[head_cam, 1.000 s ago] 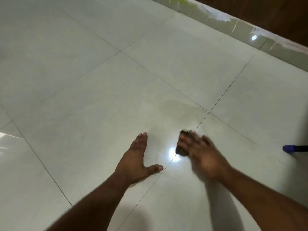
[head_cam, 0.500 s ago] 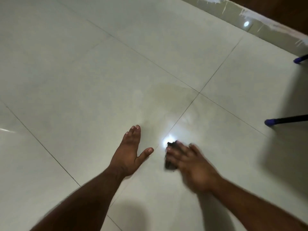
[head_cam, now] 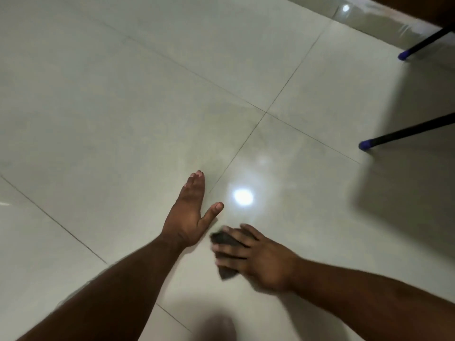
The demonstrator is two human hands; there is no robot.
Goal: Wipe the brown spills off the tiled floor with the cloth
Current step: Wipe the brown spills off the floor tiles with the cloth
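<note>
Left hand [head_cam: 188,217] lower centre of frame: flat, palm down, fingers straight and together pointing up-frame, thumb splayed right. Forearm runs in from bottom left. Right hand [head_cam: 256,254] just right and below it: palm down, fingers spread pointing left, slightly motion-blurred. Forearm enters from the lower right edge.

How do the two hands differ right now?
The left hand lies flat on the pale tiled floor, fingers straight, holding nothing; the right hand presses the dark crumpled cloth. The left looks sharp, the right motion-blurred. Both are bare and low on the floor.
</note>
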